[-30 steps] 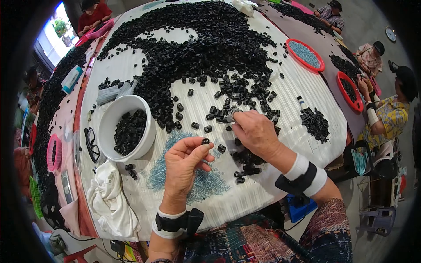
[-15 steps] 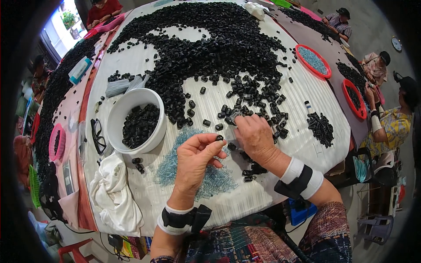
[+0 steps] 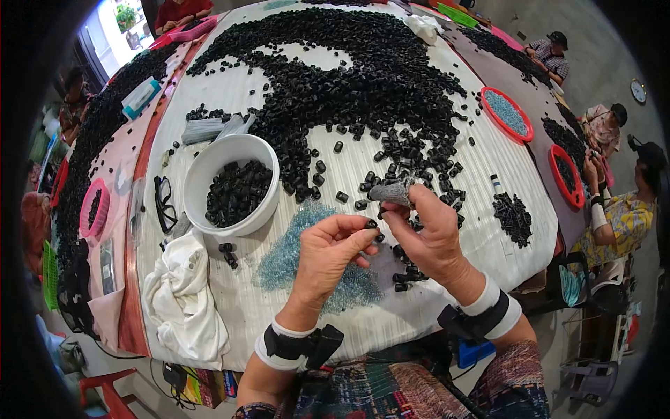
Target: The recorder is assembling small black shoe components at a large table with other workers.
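My left hand point(image 3: 329, 250) is closed in a pinch on a small black cylindrical piece point(image 3: 370, 224), above a heap of tiny pale-blue beads point(image 3: 289, 241). Just to its right, my right hand point(image 3: 438, 241) is closed on a grey bundle point(image 3: 391, 192) that looks made of fine strands and points left. Something small and dark shows by the right thumb tip; I cannot make out what it is. Beyond both hands spreads a large pile of black cylindrical pieces point(image 3: 349, 91), with loose ones beside the right hand.
A white bowl point(image 3: 265, 209) with black pieces stands left of the beads. Near it lie eyeglasses point(image 3: 165, 204), a white cloth point(image 3: 185, 300) and grey strand bundles point(image 3: 202, 129). Small black parts point(image 3: 513, 220) are heaped on the right, near a red bead tray point(image 3: 528, 133). Other people sit around.
My right hand has lifted from the loose black pieces and turned, bringing the grey bundle into plain sight and closer to the left hand. The left hand keeps its pinch. The view has shifted slightly.
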`<action>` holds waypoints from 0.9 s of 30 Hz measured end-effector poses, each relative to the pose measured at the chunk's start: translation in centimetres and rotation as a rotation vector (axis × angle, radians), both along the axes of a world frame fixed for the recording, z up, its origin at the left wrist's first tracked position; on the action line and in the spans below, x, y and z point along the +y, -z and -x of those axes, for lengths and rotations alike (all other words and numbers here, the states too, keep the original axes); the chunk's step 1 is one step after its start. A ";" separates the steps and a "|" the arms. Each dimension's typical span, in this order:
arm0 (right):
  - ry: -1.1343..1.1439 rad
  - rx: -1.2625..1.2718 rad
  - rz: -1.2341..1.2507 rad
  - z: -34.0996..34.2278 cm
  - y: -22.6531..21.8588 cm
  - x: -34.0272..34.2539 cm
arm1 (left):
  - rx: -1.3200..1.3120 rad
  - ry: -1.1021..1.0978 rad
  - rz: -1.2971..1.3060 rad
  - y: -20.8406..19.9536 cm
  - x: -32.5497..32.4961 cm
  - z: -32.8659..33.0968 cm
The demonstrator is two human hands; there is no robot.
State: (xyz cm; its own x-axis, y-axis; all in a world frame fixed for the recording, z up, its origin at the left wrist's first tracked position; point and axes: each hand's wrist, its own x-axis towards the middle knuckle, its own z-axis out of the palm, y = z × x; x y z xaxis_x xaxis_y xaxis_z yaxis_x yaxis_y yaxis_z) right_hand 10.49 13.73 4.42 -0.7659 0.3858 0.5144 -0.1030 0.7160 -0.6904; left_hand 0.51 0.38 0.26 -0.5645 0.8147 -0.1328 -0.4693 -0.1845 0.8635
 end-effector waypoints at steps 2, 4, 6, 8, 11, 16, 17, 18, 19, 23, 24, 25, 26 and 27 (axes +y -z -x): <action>-0.014 0.082 -0.083 0.1 0.0 -0.3 | -0.004 -0.003 -0.012 -0.2 0.0 -0.1; -0.004 0.082 -0.127 0.1 0.2 -0.2 | 0.051 -0.005 0.007 -0.2 0.1 -0.1; 0.006 0.082 -0.170 0.0 0.6 -0.2 | 0.065 -0.006 0.007 -0.5 0.1 -0.1; 0.010 0.077 -0.198 0.0 0.8 -0.2 | 0.079 -0.008 0.007 -0.5 0.1 -0.2; 0.007 0.082 -0.232 0.1 0.8 -0.3 | 0.103 -0.024 0.030 -0.4 0.1 -0.2; 0.004 0.094 -0.331 -0.1 0.9 -0.4 | 0.128 -0.041 0.059 -0.1 0.2 -0.2; -0.001 0.100 -0.374 -0.1 0.9 -0.4 | 0.130 -0.044 0.061 -0.2 0.1 -0.3; -0.001 0.101 -0.373 -0.1 0.9 -0.4 | 0.137 -0.043 0.070 -0.3 0.2 -0.3; -0.007 0.109 -0.391 0.0 0.9 -0.5 | 0.145 -0.042 0.080 -0.3 0.2 -0.4; -0.010 0.112 -0.438 0.2 0.9 -0.6 | 0.157 -0.050 0.092 -0.3 0.2 -0.4; -0.012 0.115 -0.436 0.2 1.0 -0.6 | 0.152 -0.044 0.103 -0.4 0.2 -0.4; -0.014 0.100 -0.440 0.1 1.0 -0.6 | 0.146 -0.038 0.114 -0.4 0.2 -0.4; -0.016 0.085 -0.443 0.1 1.0 -0.6 | 0.148 -0.040 0.117 -0.3 0.2 -0.4; -0.018 0.088 -0.441 -0.1 1.0 -0.7 | 0.143 -0.035 0.113 -0.1 0.2 -0.4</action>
State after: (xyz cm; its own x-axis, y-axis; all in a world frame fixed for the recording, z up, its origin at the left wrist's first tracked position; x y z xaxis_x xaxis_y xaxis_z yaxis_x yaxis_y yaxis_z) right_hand 10.57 13.04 3.43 -0.7162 0.1016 0.6905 -0.1632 0.9375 -0.3073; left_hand 0.96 0.57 0.37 -0.6122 0.7785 -0.1387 -0.3353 -0.0968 0.9371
